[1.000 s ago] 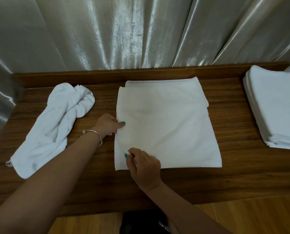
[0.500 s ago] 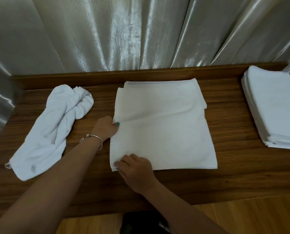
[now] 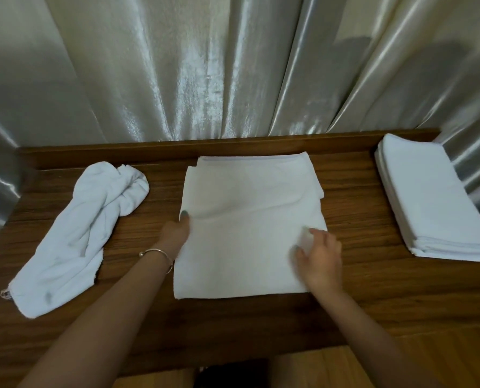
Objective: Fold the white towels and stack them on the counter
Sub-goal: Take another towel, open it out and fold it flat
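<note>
A partly folded white towel (image 3: 247, 233) lies flat in the middle of the wooden counter (image 3: 359, 303). My left hand (image 3: 176, 236) pinches its left edge, thumb on top. At the towel's right edge near the front corner, my right hand (image 3: 318, 261) is blurred, with fingers curled around a bit of raised cloth. A crumpled white towel (image 3: 82, 233) lies to the left. A neat stack of folded white towels (image 3: 434, 203) sits at the right end of the counter.
Shiny silver curtains (image 3: 205, 74) hang behind the counter's raised wooden back edge (image 3: 163, 149). Bare wood shows between the middle towel and the stack. Below the counter's front edge are a wooden floor (image 3: 345, 371) and something dark (image 3: 233, 373).
My right hand has moved from the towel's front left corner across to its right edge. The left hand stays at the left edge. The view has tilted slightly.
</note>
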A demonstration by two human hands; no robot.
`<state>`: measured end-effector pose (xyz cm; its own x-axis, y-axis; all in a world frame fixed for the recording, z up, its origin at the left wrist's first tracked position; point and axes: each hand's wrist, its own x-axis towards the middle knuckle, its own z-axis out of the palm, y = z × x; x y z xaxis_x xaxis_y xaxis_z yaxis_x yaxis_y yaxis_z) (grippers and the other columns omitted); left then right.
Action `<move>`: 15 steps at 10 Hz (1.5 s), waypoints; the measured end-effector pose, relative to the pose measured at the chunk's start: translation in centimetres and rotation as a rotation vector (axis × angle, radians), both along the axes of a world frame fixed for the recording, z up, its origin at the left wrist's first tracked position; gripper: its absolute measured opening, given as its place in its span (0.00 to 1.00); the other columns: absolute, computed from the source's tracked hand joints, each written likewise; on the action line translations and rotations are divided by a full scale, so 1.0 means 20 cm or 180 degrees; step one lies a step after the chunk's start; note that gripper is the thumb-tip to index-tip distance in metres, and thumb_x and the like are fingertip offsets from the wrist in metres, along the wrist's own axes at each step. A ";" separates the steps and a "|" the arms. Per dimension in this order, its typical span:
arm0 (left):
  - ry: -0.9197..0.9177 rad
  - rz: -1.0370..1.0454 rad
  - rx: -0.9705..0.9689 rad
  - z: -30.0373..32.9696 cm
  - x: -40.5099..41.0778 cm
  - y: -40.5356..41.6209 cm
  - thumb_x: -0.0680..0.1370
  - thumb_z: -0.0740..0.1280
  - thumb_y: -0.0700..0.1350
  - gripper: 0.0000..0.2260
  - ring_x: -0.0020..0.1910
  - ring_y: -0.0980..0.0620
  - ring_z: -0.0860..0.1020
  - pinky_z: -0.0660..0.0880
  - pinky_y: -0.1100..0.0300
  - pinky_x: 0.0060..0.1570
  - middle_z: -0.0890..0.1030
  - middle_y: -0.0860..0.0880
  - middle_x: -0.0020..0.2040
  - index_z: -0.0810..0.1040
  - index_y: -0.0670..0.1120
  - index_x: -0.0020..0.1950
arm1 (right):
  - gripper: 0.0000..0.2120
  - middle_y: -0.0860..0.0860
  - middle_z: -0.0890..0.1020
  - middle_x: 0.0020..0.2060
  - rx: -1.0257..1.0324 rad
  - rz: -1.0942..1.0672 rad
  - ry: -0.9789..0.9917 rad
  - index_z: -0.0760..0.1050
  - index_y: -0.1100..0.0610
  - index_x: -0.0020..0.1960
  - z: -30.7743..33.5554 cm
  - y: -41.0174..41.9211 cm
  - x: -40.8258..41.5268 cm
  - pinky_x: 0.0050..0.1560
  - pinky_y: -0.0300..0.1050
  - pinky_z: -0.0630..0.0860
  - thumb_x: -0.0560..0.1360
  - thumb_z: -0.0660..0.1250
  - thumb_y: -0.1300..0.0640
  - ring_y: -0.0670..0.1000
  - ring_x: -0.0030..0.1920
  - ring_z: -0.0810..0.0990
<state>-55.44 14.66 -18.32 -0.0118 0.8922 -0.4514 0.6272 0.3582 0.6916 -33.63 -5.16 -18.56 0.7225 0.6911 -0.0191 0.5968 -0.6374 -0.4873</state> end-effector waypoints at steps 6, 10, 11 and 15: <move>-0.0432 -0.0943 -0.2077 0.23 -0.28 -0.18 0.72 0.74 0.48 0.21 0.53 0.44 0.82 0.79 0.50 0.54 0.83 0.41 0.53 0.74 0.41 0.60 | 0.35 0.54 0.80 0.56 -0.0344 -0.0085 0.2721 0.57 0.33 0.72 0.31 -0.19 0.29 0.29 0.40 0.74 0.75 0.66 0.60 0.52 0.39 0.79; -0.2678 0.0755 -0.1474 0.51 -0.09 0.01 0.79 0.58 0.37 0.10 0.48 0.39 0.83 0.80 0.47 0.52 0.81 0.32 0.51 0.72 0.34 0.57 | 0.23 0.66 0.83 0.52 0.0898 -0.0777 0.4555 0.66 0.70 0.67 0.54 0.14 0.55 0.38 0.49 0.84 0.75 0.51 0.62 0.61 0.47 0.86; -0.3134 0.0695 -0.1410 0.50 -0.07 0.08 0.74 0.54 0.33 0.13 0.58 0.34 0.78 0.72 0.46 0.64 0.78 0.30 0.56 0.67 0.34 0.58 | 0.29 0.65 0.81 0.58 0.1074 -0.0562 0.4738 0.59 0.62 0.72 0.52 0.24 0.60 0.47 0.52 0.83 0.71 0.52 0.71 0.60 0.57 0.82; 0.0241 -0.1254 0.0731 0.26 0.09 0.51 0.80 0.59 0.55 0.19 0.36 0.46 0.78 0.70 0.58 0.36 0.78 0.46 0.34 0.74 0.46 0.34 | 0.17 0.55 0.81 0.44 -0.0192 -0.0340 0.1261 0.75 0.56 0.41 0.29 0.70 0.64 0.44 0.48 0.74 0.79 0.60 0.44 0.53 0.42 0.79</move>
